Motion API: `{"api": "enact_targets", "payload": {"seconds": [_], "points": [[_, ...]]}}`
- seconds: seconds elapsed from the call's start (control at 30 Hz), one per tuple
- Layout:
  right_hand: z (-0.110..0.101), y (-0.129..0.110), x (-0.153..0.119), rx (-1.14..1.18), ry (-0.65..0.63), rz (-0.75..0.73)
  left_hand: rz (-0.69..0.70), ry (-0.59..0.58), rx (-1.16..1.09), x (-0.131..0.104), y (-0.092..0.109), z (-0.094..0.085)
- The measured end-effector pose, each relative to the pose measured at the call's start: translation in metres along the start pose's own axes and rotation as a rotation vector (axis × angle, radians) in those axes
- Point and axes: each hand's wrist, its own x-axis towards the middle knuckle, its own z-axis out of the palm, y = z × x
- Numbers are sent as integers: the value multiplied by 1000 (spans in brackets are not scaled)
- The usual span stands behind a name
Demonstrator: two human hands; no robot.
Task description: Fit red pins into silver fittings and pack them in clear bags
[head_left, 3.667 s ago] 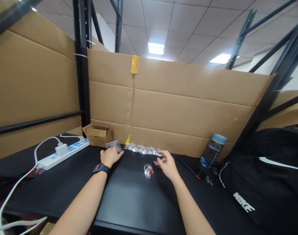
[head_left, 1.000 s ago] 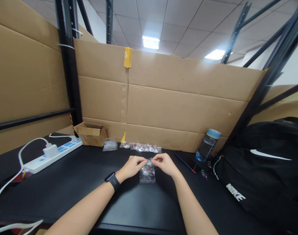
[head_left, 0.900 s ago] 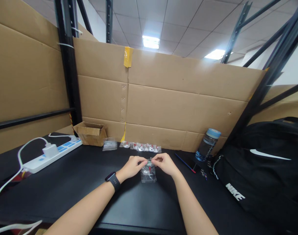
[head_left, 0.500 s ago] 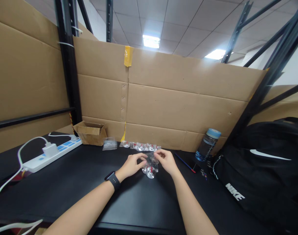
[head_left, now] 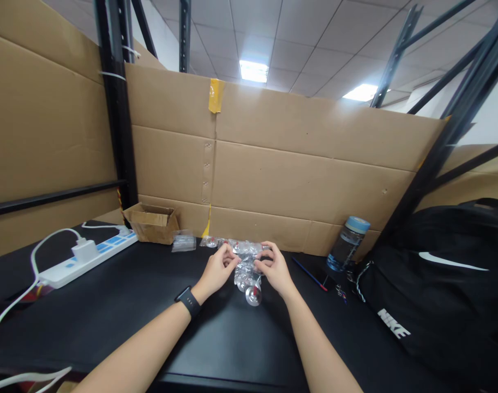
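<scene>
A crinkly clear bag (head_left: 247,259) is right between the two hands, with one edge at the left fingers and the other edge at the right fingers. The left hand (head_left: 216,275) has its thumb and pointing finger close together, with only a tiny gap, and they pinch the bag. The right hand (head_left: 279,275) curls in from the other side, thumb and pointing finger nearly meeting, and the bag is held there too. From where I stand, I can't tell how hard they squeeze.

A round see-through disc (head_left: 253,295) with a bit of red on it lies on the black table (head_left: 232,344), just on the person's side of the fingers and touching none of them. Another shiny round piece (head_left: 241,285) is close beside it, on the left, and only part of it shows. I can't tell if it is in the bag or under it.

Past the fingertips, a row of little packets (head_left: 211,242) with red bits runs along the foot of the cardboard wall (head_left: 273,180), and the bag hides some of it. Off to the left of the left fingers is a flat pile of clear sleeves (head_left: 184,242), and next to that sits a small open brown box (head_left: 153,226). To the right of the right fingers lies a thin blue stick (head_left: 310,273) with a red end, and past it stands a bottle (head_left: 347,245) with a blue lid
</scene>
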Motion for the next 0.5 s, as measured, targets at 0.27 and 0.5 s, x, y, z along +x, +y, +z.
{"api": "enact_targets", "payload": {"seconds": [0.27,0.5], "points": [[-2,-3,1,49,13,41,99,-152,122,1,7,-5],[-4,-7,0,34,-27,92,49,-155,55,3,2,-7]]}}
